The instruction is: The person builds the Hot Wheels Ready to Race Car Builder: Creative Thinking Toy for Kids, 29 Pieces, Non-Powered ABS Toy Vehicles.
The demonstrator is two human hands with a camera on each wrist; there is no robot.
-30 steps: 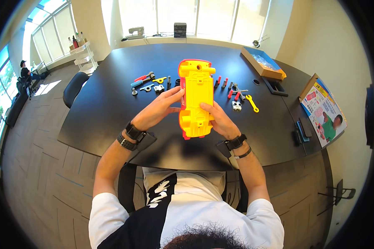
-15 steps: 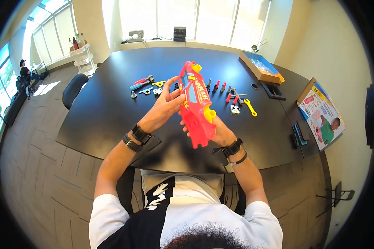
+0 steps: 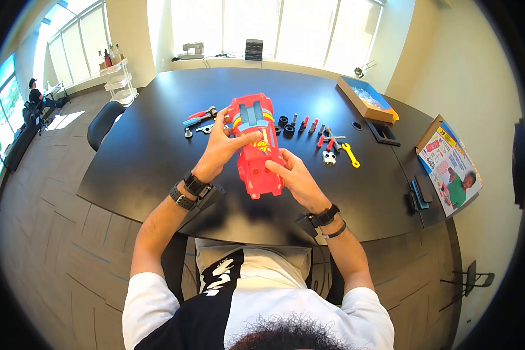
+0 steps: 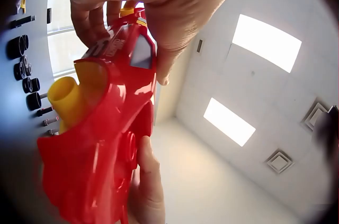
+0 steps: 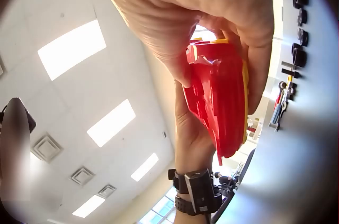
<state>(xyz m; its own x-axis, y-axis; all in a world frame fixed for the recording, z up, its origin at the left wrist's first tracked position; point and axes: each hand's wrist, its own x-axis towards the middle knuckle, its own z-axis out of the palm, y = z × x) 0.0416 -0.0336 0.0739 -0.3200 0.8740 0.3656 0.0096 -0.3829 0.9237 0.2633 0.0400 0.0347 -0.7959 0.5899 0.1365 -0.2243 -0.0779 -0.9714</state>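
A red toy car body (image 3: 254,156) with grey-blue windows and a yellow sticker on its hood is held up over the table in both hands. The left hand (image 3: 219,149) grips its left side, thumb lying across the top. At the lower right, the right hand (image 3: 299,178) holds the hood end, with its thumb on top and its fingers reaching round the side. In the left wrist view, a yellow axle stub (image 4: 64,95) sticks out of a wheel arch. The right wrist view shows the red body (image 5: 220,99) between right thumb and fingers, with yellow along its lower edge.
On the black table (image 3: 140,157) beyond the hands lie black wheels (image 3: 289,130), several bolts, a silver block (image 3: 329,158), a yellow wrench (image 3: 350,156) and a blue-handled tool (image 3: 192,122). An open box (image 3: 361,102) stands back right; a printed box panel (image 3: 451,169) leans at the right edge.
The car body has been turned over in the hands, from yellow underside facing the head camera, through its side, to red top facing it. Both hands have shifted their hold on it.
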